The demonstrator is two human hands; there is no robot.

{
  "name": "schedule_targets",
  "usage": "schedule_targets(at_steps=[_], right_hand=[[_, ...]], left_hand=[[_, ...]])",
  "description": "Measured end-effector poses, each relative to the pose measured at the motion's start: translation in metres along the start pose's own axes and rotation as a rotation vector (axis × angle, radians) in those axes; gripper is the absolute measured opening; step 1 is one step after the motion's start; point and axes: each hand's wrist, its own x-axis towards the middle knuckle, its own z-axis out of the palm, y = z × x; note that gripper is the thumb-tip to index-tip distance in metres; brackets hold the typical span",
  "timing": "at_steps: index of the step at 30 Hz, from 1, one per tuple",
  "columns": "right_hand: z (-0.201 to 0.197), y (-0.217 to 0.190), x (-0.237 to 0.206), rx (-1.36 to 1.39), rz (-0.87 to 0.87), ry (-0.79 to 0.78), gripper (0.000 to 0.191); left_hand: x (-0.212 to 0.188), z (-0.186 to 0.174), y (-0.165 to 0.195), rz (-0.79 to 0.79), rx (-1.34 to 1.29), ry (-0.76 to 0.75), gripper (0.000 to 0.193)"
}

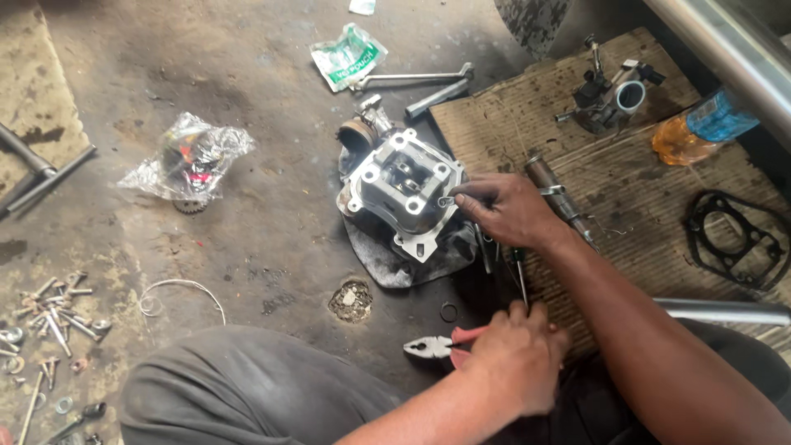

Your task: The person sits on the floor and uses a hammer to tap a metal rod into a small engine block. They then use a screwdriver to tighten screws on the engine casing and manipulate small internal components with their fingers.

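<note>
Grey metal cylinder head, grimy, bolt holes ringed, right hand touching

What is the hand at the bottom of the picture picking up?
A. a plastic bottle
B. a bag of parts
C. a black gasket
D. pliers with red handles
D: the left hand closes around the red handles of the pliers, whose metal jaws stick out over the floor, while the right hand rests on the metal engine part.
</note>
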Motion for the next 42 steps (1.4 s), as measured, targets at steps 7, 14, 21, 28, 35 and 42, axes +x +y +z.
schedule_targets(at_steps=[7, 14, 21, 28, 35, 42], right_hand=[[-0.002, 0.003, 0.014, -0.231, -0.24, -0.08, 0.033], [-0.026, 0.012, 0.002, -0.317, 0.188, -0.157, 0.038], [-0.009, 0.024, -0.012, -0.012, 0.091, 0.035, 0.03], [0.03, 0.021, -0.046, 0.153, 0.339, 0.173, 0.034], [0.053, -0.039, -0.063, 0.02, 0.685, 0.337, 0.046], [0.012, 0.0, -0.046, 0.079, 0.426, 0.307, 0.05]], left_hand=[[0.018, -0.116, -0.095, 0.102, 0.138, 0.245, 0.029], [0.047, -0.143, -0.208, 0.059, 0.619, -0.122, 0.132], [0.044, -0.129, -0.205, 0.001, 0.46, 0.097, 0.097], [0.04, -0.121, -0.205, -0.023, 0.378, 0.157, 0.085], [0.041, -0.125, -0.201, -0.012, 0.409, 0.208, 0.087], [0.036, -0.116, -0.196, -0.062, 0.325, 0.311, 0.084]])
